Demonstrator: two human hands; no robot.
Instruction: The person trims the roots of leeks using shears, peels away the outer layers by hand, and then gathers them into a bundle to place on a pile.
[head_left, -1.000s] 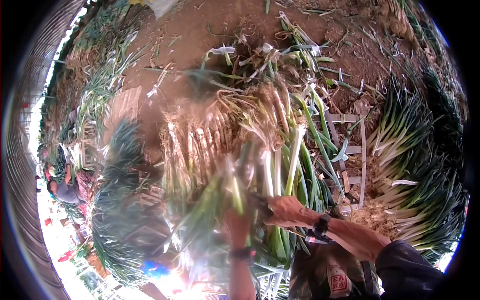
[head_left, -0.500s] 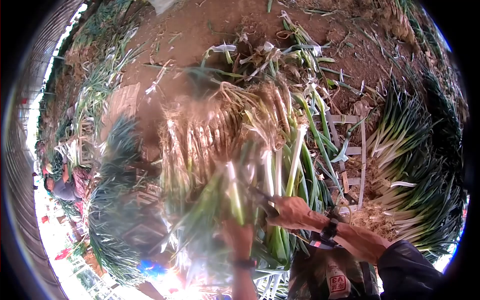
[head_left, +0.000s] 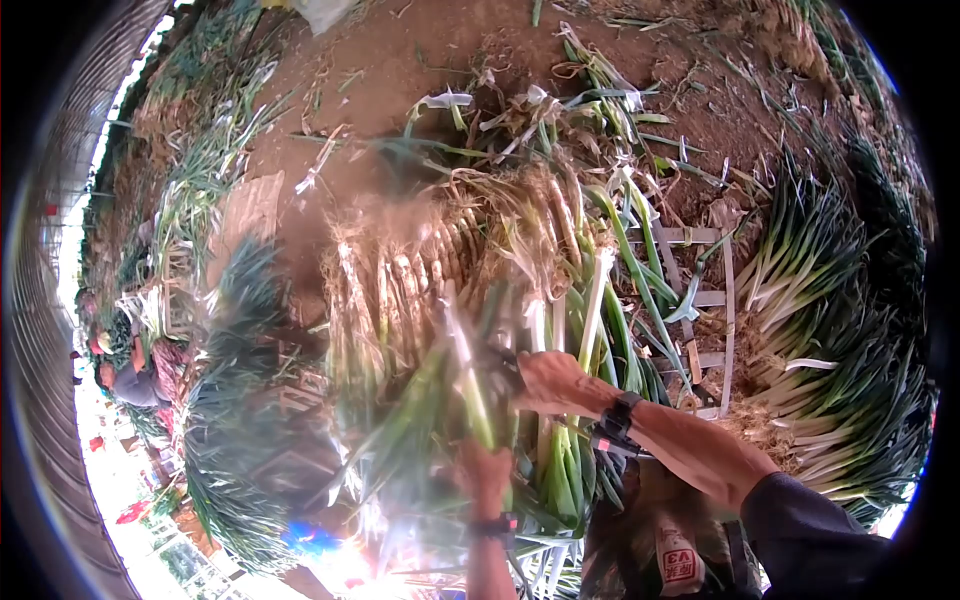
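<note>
My left hand point(head_left: 485, 472), blurred by haze on the lens, is closed round a green onion point(head_left: 466, 365), its white root end pointing up and away from me. Green leaves point(head_left: 400, 420) fan out to the left of that stalk. Just right of it, my right hand point(head_left: 555, 383) grips a dark, narrow tool point(head_left: 503, 368), perhaps a knife; its shape is smeared. Beyond both hands lies a row of untrimmed green onions point(head_left: 410, 265) with brown, rooty ends. Peeled white stalks point(head_left: 592, 310) lean beside my right hand.
Trimmed green onions point(head_left: 800, 270) are piled at the right, next to a pale slatted frame point(head_left: 727, 320). More green onions point(head_left: 225, 400) line the left. Leaf scraps point(head_left: 540, 110) litter the brown ground point(head_left: 400, 60). Another person point(head_left: 140, 380) is at the far left.
My right hand has moved up and left with the dark tool, closer to the held stalk. The green onion in my left hand has risen slightly.
</note>
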